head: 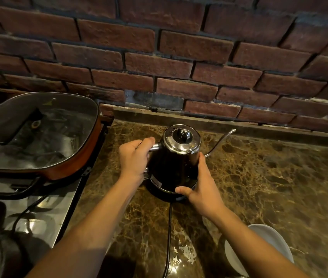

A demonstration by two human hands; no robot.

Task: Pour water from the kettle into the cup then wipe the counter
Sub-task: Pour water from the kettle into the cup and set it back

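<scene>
Head view, kettle upright, long axis vertical, spout pointing right

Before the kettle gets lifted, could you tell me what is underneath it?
The kettle sits on a round black base on the counter, its cord running toward the camera. The base's middle is covered by the kettle.

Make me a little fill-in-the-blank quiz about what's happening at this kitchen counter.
1. The left hand grips the ____ of the kettle.
2. The right hand holds the kettle's body, on the side where its thin ____ sticks out.
3. The wall behind the counter is made of ____.
4. The pan on the stove wears a ____ lid.
Missing words: handle; spout; brick; glass.
</scene>
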